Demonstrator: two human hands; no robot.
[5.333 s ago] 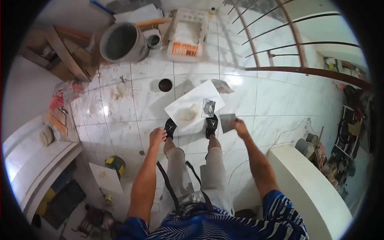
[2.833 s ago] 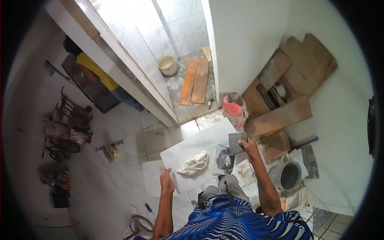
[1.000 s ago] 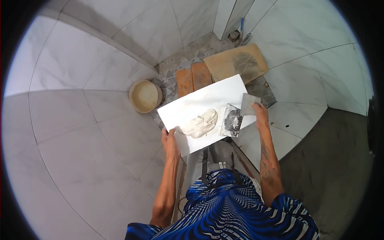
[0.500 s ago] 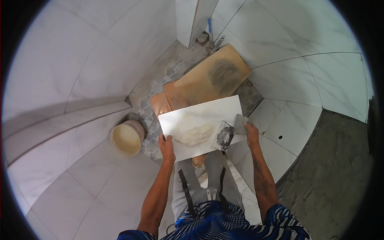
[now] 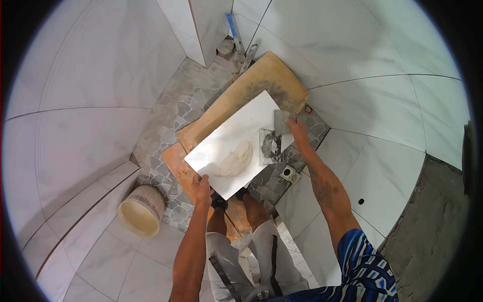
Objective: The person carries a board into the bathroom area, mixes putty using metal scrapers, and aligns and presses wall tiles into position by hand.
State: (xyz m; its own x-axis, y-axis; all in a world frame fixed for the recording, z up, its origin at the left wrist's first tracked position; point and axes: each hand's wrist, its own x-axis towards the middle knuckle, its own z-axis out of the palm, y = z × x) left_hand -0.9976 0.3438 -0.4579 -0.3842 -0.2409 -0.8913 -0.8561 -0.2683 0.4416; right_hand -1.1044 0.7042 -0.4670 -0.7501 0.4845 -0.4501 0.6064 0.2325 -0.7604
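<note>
My left hand (image 5: 202,189) is closed on the lower left corner of a white board (image 5: 214,145), held over the floor in front of my legs. A mound of pale cream paste (image 5: 236,156) lies on it, beside a rectangular metal piece (image 5: 270,147) smeared with grey and white. My right hand (image 5: 298,132) is closed on a square grey plate (image 5: 282,121) at the board's right edge; whether it also grips the board underneath I cannot tell.
Orange planks (image 5: 178,168) and a tan board (image 5: 241,85) lie on the stone-patterned floor (image 5: 176,211). A round bucket (image 5: 141,211) is at left. A blue-handled tool (image 5: 232,27) stands in the corner, and a drain (image 5: 288,173) sits at right. Tiled walls (image 5: 352,40) surround me.
I have come from a cluttered room into this tiled corner. Since half a second ago my feet reached the orange planks, and the white board moved forward and tilted anticlockwise.
</note>
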